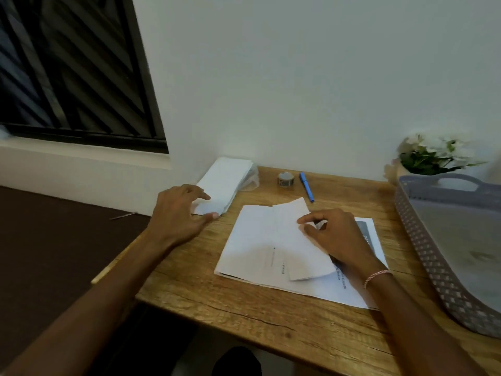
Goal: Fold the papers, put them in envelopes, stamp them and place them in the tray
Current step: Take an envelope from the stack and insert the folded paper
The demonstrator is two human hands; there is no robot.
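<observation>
Here, the two hands work apart on a wooden tabletop. The right hand pinches a folded paper between thumb and forefinger at its far end. That paper lies slantwise on top of a loose pile of flat sheets in the middle of the tabletop. The bottom sheet pokes out toward the right edge and shows dark print. A pink-and-white bracelet circles the right wrist.

The left hand sits at the left edge, its fingers arched over the near end of a stack of white envelopes, with the thumb tip against the stack's near corner. Whether it actually grips an envelope cannot be told. The stack runs back into the far left corner, up to the wall.

Along the far edge stand a small roll and, just beside it, a blue pen lying flat. A grey lattice-sided tray takes up the right edge, well apart from the sheets. White flowers sit behind the tray in the far right corner.
</observation>
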